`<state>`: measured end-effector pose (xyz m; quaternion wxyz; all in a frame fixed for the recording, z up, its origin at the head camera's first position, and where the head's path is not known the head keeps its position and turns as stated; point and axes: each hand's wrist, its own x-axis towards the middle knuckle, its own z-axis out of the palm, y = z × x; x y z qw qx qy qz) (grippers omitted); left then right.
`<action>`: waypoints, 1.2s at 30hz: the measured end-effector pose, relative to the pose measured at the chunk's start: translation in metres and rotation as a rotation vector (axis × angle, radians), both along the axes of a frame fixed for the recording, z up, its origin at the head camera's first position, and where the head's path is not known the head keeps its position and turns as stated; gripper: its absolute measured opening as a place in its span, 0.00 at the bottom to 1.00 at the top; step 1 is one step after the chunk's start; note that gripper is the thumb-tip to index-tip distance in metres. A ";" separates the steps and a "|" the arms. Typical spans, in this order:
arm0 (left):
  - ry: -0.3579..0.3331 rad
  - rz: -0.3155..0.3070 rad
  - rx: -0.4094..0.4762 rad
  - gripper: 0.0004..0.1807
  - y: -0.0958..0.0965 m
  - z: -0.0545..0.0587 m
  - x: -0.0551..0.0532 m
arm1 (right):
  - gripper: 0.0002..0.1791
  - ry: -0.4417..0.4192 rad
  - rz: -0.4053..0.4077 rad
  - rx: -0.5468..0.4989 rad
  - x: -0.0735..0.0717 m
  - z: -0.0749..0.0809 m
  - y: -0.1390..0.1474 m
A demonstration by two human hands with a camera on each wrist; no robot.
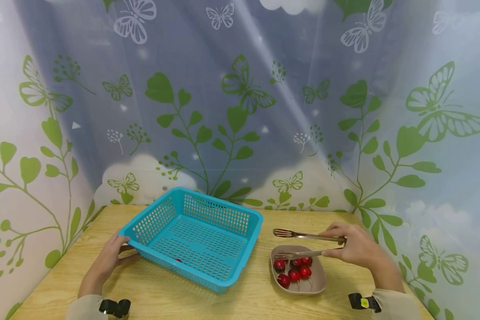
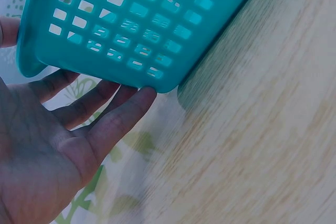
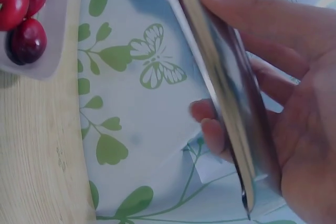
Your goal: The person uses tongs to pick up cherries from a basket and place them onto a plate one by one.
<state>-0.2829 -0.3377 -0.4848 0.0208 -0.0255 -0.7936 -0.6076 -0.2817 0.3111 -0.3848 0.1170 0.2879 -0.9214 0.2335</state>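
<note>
A turquoise perforated plastic basket [image 1: 220, 202] stands on the left half of the table. My left hand [image 1: 105, 259] grips its near left corner, one digit at the rim and the other fingers against the underside, as the left wrist view shows. Inside the basket, a bit of one red cherry [image 1: 178, 260] peeps over the near rim. Metal serving tongs [image 1: 304, 236] with slotted, fork-like ends are in my right hand [image 1: 354, 246], their arms spread apart. The lower arm crosses above a beige bowl [image 1: 320, 276] of several dark red cherries [image 1: 294, 275]; nothing sits between the tong tips.
The light wooden table [image 1: 260, 302] meets a fabric backdrop [image 1: 264, 133] printed with butterflies and leaves at the back and on both sides. A strip of table separates the basket from the bowl. Each wrist wears a black strap [image 1: 116, 307].
</note>
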 end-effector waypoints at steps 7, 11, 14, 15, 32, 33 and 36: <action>-0.004 0.005 0.001 0.32 0.000 0.001 0.001 | 0.22 0.193 0.048 -0.025 -0.003 -0.006 -0.017; -0.012 0.010 -0.006 0.32 0.001 0.002 0.002 | 0.24 0.269 0.060 -0.034 -0.005 -0.007 -0.029; -0.016 0.017 -0.009 0.32 0.001 0.002 0.002 | 0.25 0.307 0.075 -0.045 -0.007 -0.007 -0.038; -0.016 0.018 -0.010 0.32 0.001 0.002 0.002 | 0.25 0.323 0.083 -0.049 -0.007 -0.006 -0.041; -0.018 0.001 0.004 0.32 -0.001 -0.002 -0.001 | 0.27 0.449 0.125 -0.019 -0.023 0.006 -0.088; -0.019 0.001 0.001 0.32 -0.001 -0.002 -0.001 | 0.27 0.447 0.124 -0.014 -0.024 0.007 -0.091; -0.021 -0.004 0.008 0.32 -0.001 -0.002 -0.002 | 0.27 0.441 0.117 0.003 -0.025 0.009 -0.097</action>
